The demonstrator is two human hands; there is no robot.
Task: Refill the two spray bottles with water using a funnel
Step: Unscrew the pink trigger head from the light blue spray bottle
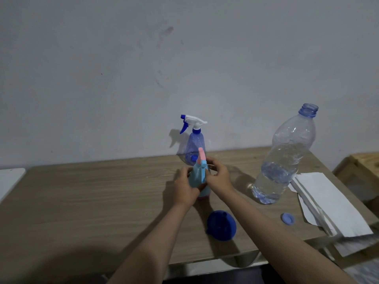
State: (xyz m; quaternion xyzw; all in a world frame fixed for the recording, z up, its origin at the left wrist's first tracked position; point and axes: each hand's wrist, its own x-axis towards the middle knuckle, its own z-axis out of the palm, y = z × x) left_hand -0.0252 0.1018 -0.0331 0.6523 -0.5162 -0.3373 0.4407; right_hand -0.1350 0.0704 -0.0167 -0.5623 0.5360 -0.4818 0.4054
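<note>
A small light-blue spray bottle with a pink nozzle stands on the wooden table. My left hand wraps its body. My right hand grips its spray head from the right. Behind it, near the wall, stands a clear blue spray bottle with a white and blue trigger head screwed on. A dark blue funnel lies mouth-down on the table in front of my hands. At the right stands a large uncapped water bottle, roughly half full. Its blue cap lies near it.
A stack of white paper sheets lies over the table's right edge. A wooden crate sits beyond it at the far right. A white surface shows at the left edge. A grey wall backs the table.
</note>
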